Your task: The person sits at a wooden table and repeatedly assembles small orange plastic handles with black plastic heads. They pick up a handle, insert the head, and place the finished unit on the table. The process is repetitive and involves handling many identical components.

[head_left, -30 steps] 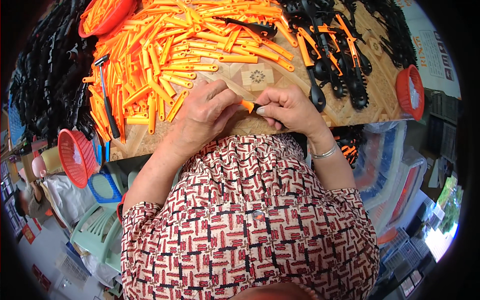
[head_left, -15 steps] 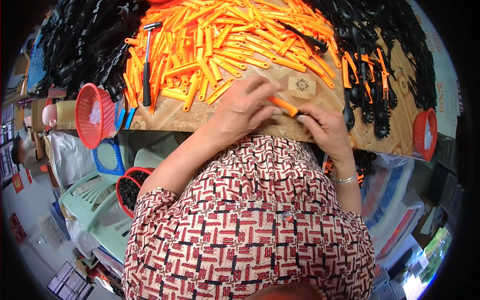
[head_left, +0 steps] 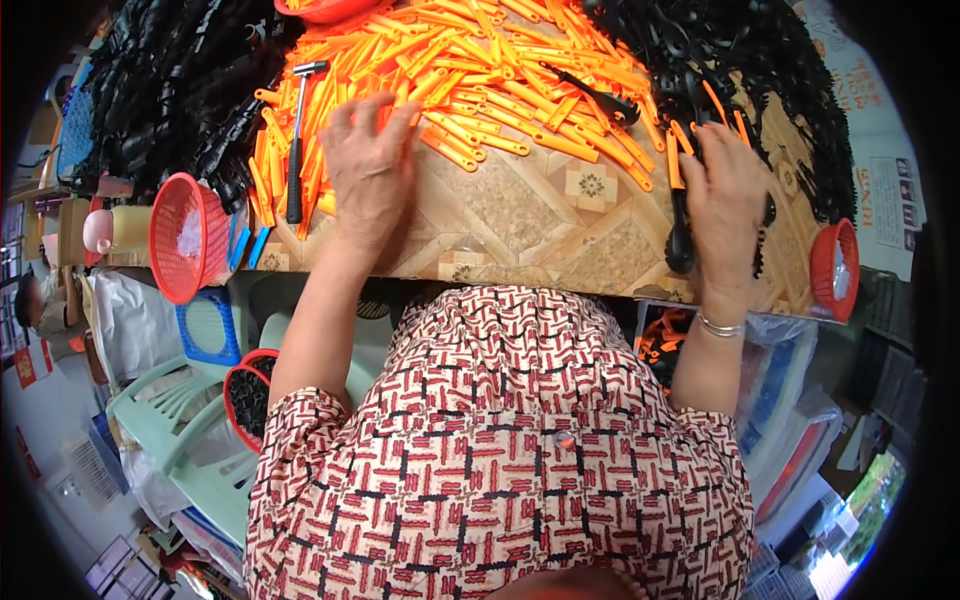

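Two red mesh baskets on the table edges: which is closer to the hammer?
The left red basket, beside the hammer; the other basket sits at the table's far right edge.

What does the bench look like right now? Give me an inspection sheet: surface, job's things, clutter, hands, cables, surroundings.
Surface: patterned tabletop, bare in the near middle.
Job's things: orange plastic handles heaped across the far side; black tool pieces piled far right; assembled black and orange tools beside the right hand.
Clutter: hammer left of the left hand; red basket at left edge; small red bowl at right edge.
Hands: left hand spread on the orange handles; right hand on the assembled tools.
Cables: nothing seen.
Surroundings: green plastic chair; stacked bins at right.
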The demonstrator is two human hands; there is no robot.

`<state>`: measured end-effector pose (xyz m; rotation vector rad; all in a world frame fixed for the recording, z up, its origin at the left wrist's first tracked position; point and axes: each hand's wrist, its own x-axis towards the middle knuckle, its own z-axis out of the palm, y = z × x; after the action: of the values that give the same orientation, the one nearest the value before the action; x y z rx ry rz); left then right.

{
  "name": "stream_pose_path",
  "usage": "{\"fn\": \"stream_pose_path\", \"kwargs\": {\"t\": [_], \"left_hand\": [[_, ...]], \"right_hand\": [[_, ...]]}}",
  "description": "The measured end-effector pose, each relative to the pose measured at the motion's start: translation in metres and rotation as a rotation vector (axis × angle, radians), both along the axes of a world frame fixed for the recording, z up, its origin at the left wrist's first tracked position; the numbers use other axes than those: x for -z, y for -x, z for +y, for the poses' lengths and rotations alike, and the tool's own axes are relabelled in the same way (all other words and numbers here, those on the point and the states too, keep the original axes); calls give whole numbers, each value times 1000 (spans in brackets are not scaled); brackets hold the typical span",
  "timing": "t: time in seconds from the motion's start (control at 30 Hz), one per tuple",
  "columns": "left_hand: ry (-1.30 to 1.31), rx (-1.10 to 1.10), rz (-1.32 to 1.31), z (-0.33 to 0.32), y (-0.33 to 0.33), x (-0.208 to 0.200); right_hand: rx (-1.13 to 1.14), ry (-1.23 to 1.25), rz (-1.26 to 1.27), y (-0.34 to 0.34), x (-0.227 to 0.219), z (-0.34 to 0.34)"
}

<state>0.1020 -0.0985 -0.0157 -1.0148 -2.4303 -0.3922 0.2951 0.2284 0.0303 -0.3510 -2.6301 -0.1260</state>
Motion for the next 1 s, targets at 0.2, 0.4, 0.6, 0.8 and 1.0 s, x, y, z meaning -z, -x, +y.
{"fn": "stream_pose_path", "kwargs": {"t": [0.2,0.4,0.6,0.8,1.0], "left_hand": [[119,330,-130,40,-19,9],[168,272,8,14,14,-5],[46,269,89,52,48,-10],[158,449,4,90,89,2],[307,563,91,102,99,-8]], "right_hand": [[-209,33,-7,57,13,-37],[-262,-27,-16,86,28,-28],[-273,9,-1,87,30,-22],[-268,586,11,60,16,-30],[-239,1684,-39,27,38,-46]]}}
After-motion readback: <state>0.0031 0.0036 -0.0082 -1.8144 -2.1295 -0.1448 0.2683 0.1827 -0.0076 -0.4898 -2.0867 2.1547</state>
